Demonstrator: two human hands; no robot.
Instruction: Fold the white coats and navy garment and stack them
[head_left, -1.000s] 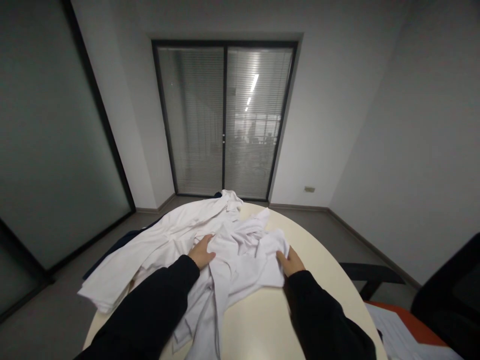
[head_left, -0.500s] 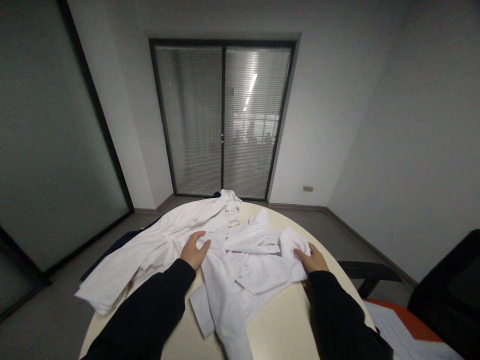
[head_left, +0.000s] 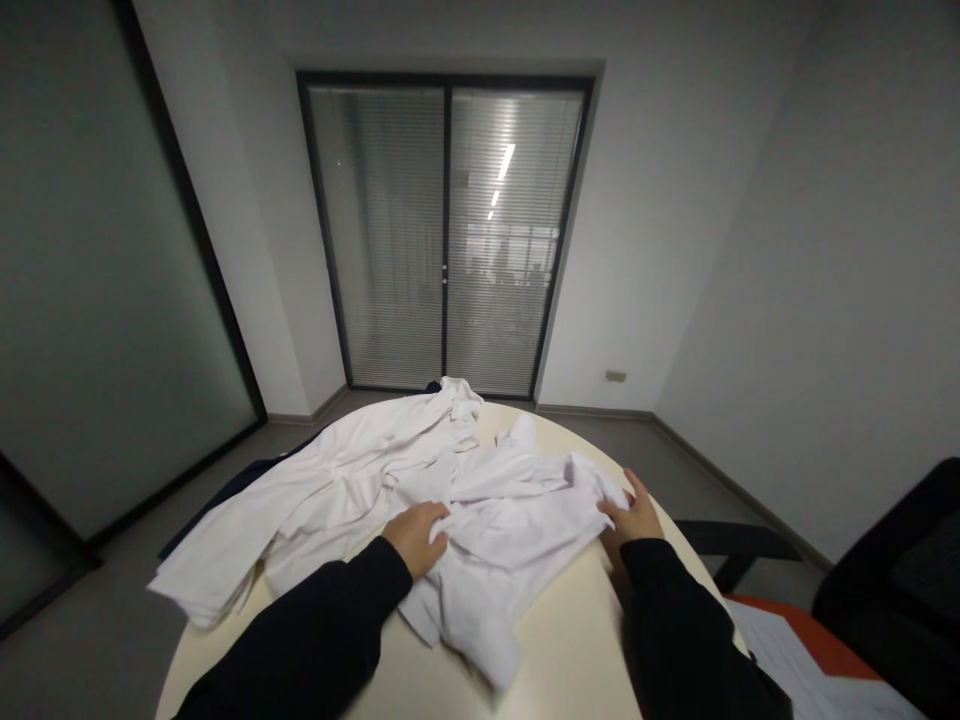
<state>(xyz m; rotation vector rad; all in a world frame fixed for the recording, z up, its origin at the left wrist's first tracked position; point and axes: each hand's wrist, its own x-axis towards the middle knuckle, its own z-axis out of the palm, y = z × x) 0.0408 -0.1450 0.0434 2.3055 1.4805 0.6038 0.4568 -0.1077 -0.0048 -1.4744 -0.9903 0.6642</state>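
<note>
Pinching white garment (head_left: 517, 535) — left hand (head_left: 416, 538) one side, right hand (head_left: 637, 516) other.

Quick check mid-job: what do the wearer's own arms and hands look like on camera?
The left sleeve and right sleeve are both black and long, reaching the wrists, with no lettering or pattern that I can make out. The left hand and right hand are ungloved. Fine cuff detail is too dark to tell.

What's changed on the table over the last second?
The right hand moved right, spreading the crumpled white garment; the left hand shifted nearer the camera. The garment's near end, previously running out of view, now shows fully. The other white garment stayed put.
</note>
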